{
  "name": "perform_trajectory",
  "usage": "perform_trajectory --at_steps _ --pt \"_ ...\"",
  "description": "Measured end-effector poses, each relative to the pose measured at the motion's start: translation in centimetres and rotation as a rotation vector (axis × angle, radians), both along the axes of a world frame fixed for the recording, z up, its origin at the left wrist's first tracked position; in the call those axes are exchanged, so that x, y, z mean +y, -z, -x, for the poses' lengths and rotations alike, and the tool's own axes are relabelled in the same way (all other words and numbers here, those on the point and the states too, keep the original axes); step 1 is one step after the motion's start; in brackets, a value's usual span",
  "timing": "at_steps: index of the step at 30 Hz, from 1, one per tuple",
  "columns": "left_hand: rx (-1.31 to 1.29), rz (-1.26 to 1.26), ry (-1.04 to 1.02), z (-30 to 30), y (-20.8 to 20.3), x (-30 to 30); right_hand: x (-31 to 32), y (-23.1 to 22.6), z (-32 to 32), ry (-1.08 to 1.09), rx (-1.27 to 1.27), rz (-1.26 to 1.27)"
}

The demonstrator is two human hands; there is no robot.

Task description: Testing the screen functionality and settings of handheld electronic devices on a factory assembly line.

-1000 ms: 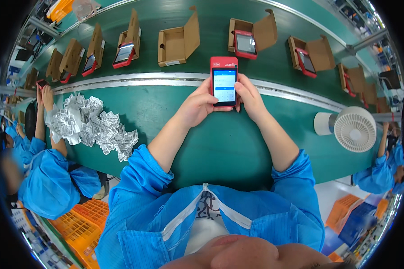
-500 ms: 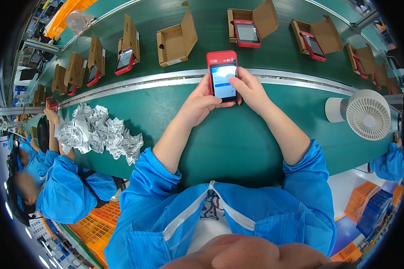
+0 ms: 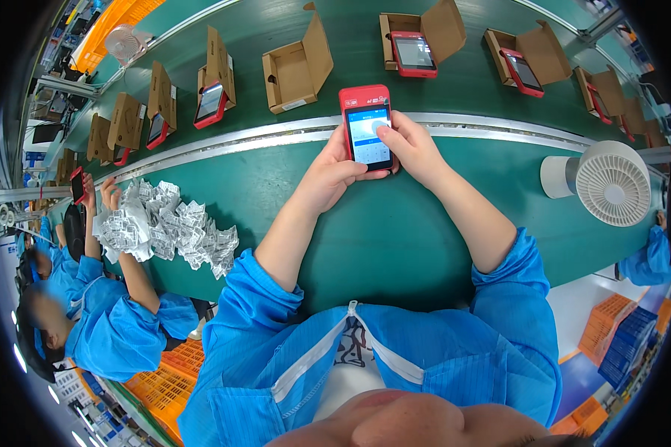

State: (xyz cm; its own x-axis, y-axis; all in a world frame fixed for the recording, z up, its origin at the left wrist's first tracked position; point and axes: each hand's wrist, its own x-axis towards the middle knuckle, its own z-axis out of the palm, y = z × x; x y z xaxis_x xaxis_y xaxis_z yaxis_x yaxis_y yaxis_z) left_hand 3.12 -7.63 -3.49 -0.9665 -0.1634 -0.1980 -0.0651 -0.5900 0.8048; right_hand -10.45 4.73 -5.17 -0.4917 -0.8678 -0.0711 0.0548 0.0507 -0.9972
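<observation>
A red handheld payment terminal (image 3: 368, 132) with a lit touchscreen is held upright between my two hands over the green table. My left hand (image 3: 332, 170) is wrapped round its left side and lower edge, thumb across the bottom of the screen. My right hand (image 3: 412, 147) grips the right side, its thumb over the upper right part of the screen. Just beyond stands an open cardboard box (image 3: 294, 74) with nothing seen in it. To its right, another red terminal (image 3: 415, 54) leans on an open box (image 3: 443, 33).
More open boxes with red terminals (image 3: 211, 104) line the green belt beyond a metal rail (image 3: 455, 119). Crumpled printed paper (image 3: 175, 223) is heaped at left, beside a co-worker (image 3: 115, 320). A white fan (image 3: 611, 184) stands at right. Orange crates (image 3: 168, 380) are below left.
The co-worker at left has raised a red terminal higher, and their other hand now shows by the paper heap. My hands keep their grip on the terminal, barely shifted.
</observation>
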Motion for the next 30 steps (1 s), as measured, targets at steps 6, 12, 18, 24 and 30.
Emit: perform_trajectory --at_steps 6,12,18,24,30 --pt "-0.009 -0.012 -0.006 -0.06 0.04 0.01 -0.03 -0.01 -0.18 0.01 -0.007 0.015" --pt "-0.023 -0.003 -0.04 -0.16 0.36 -0.01 -0.23 -0.16 -0.28 0.015 0.008 -0.011" --pt "-0.003 0.018 -0.043 -0.12 0.41 -0.08 -0.22 -0.19 -0.2 -0.007 0.021 -0.021" --pt "0.001 0.034 -0.036 -0.18 -0.09 0.08 -0.18 -0.12 -0.08 -0.029 0.002 -0.037" --pt "0.012 0.027 -0.044 -0.29 0.16 -0.11 -0.27 -0.32 -0.18 -0.041 0.041 -0.053"
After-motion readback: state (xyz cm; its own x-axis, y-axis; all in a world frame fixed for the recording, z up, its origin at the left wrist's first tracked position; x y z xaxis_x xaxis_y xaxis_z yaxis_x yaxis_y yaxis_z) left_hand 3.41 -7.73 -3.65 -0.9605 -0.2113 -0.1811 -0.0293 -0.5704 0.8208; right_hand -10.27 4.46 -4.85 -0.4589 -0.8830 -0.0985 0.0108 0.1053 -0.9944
